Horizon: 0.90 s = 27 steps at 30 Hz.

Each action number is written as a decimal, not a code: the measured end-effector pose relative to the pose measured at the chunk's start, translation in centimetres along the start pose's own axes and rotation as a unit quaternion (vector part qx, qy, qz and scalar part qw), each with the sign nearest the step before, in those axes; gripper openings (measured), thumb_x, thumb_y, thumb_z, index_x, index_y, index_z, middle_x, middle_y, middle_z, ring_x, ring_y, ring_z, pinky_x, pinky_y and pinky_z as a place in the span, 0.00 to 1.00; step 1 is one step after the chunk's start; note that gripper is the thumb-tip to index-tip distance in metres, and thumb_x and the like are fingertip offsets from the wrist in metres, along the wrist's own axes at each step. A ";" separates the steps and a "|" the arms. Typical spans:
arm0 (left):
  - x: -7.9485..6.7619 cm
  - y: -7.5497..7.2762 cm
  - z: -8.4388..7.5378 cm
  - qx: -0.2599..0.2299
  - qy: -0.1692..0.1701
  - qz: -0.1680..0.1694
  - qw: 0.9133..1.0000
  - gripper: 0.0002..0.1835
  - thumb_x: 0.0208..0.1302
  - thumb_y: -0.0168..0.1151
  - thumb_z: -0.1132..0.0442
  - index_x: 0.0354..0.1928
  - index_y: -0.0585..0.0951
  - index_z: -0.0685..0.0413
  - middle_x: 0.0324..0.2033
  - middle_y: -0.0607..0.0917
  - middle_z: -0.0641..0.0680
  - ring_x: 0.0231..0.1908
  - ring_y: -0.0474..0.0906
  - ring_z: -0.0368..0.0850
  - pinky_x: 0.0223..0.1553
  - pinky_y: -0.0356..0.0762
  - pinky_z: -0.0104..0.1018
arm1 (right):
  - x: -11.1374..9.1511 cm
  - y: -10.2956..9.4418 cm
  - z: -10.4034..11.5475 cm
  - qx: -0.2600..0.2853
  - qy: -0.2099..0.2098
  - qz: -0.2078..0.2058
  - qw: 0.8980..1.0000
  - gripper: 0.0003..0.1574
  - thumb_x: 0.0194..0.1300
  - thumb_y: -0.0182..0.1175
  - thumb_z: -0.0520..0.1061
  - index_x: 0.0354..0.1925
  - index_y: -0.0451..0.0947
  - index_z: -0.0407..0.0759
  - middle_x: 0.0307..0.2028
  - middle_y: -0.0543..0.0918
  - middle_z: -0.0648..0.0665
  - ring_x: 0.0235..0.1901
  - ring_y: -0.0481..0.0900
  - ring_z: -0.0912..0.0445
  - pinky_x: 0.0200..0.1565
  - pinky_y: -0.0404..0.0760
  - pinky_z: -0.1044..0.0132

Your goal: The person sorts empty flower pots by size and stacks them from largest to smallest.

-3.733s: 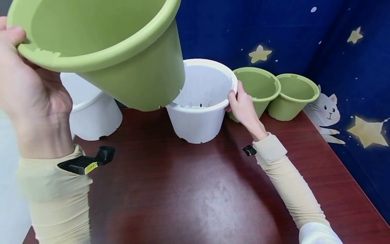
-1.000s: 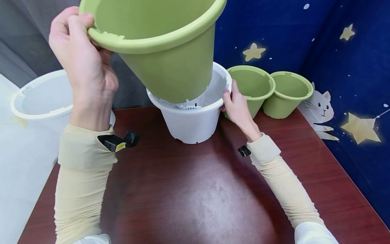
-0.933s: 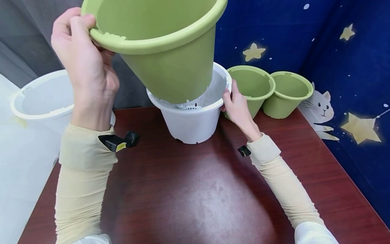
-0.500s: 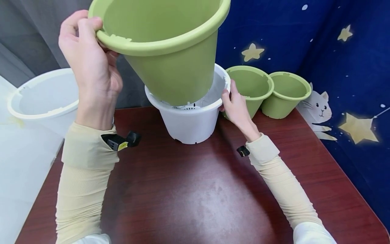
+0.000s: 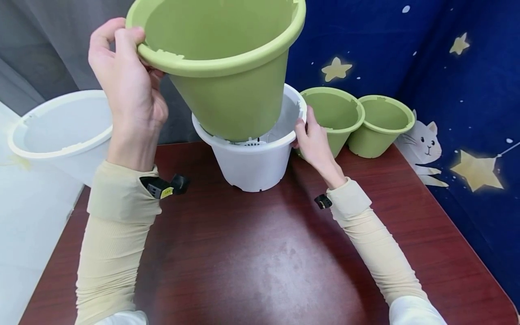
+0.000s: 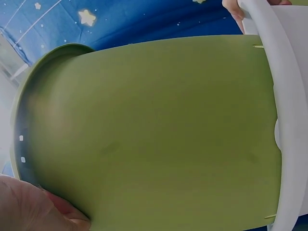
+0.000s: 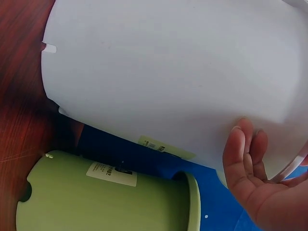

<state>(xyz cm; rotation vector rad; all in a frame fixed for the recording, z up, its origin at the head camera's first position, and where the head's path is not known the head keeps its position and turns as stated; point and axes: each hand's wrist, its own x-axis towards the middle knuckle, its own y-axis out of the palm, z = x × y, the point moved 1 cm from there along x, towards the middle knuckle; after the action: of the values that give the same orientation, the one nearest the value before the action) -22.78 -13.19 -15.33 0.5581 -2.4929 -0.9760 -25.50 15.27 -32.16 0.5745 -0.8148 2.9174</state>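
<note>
My left hand point(image 5: 132, 85) grips the left rim of a green plastic plant pot point(image 5: 231, 97), thumb over the edge. The pot is held raised and slightly tilted, its base overlapping the mouth of a white plant pot point(image 5: 252, 167) on the table. In the left wrist view, the green pot's notched base comes right up to the white rim point(image 6: 287, 115). My right hand point(image 5: 318, 144) holds the white pot's right rim; in the right wrist view its bent fingers point(image 7: 237, 149) lie against the outer wall. Slots show in the white pot's floor.
Two more green pots, a nearer one point(image 5: 335, 113) and a farther one point(image 5: 378, 131), stand to the right by a blue star-patterned curtain point(image 5: 382, 49). Another white pot point(image 5: 65, 122) is at the left, partly behind my arm. Below is a dark red wooden table point(image 5: 243, 253).
My left hand has carried the green pot rightward until it overlaps the white pot's mouth; lately it shifts only slightly right. The right hand keeps its hold on the white rim.
</note>
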 end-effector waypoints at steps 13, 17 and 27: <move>0.2 -0.1 0.9 0.014 -0.018 -0.010 1.000 0.09 0.68 0.55 0.77 0.45 0.73 0.59 0.27 0.75 0.57 0.10 0.66 0.44 0.11 0.62 0.29 | 0.0 0.2 0.0 0.002 -0.004 -0.002 1.000 0.28 0.77 0.39 0.51 0.68 0.62 0.42 0.29 0.84 0.38 0.21 0.83 0.51 0.27 0.82 0.61; 0.1 -0.1 1.4 0.018 -0.032 -0.011 0.999 0.09 0.67 0.55 0.78 0.44 0.73 0.59 0.25 0.75 0.57 0.10 0.66 0.43 0.10 0.61 0.29 | -0.1 0.2 0.0 0.005 -0.003 -0.001 1.000 0.27 0.78 0.39 0.51 0.68 0.62 0.42 0.30 0.84 0.38 0.21 0.83 0.51 0.27 0.82 0.62; -0.1 -0.3 2.0 0.024 -0.054 -0.006 0.998 0.09 0.68 0.54 0.77 0.44 0.73 0.58 0.24 0.76 0.57 0.10 0.68 0.42 0.11 0.62 0.29 | -0.1 0.4 0.3 0.000 0.002 0.001 1.000 0.28 0.78 0.39 0.51 0.70 0.60 0.42 0.27 0.83 0.38 0.22 0.83 0.51 0.28 0.82 0.60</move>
<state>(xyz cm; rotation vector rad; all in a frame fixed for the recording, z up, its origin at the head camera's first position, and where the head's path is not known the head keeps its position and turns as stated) -23.61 -12.23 -16.88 0.5502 -2.6169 -0.9781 -25.35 14.78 -32.15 0.5675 -0.8138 2.9190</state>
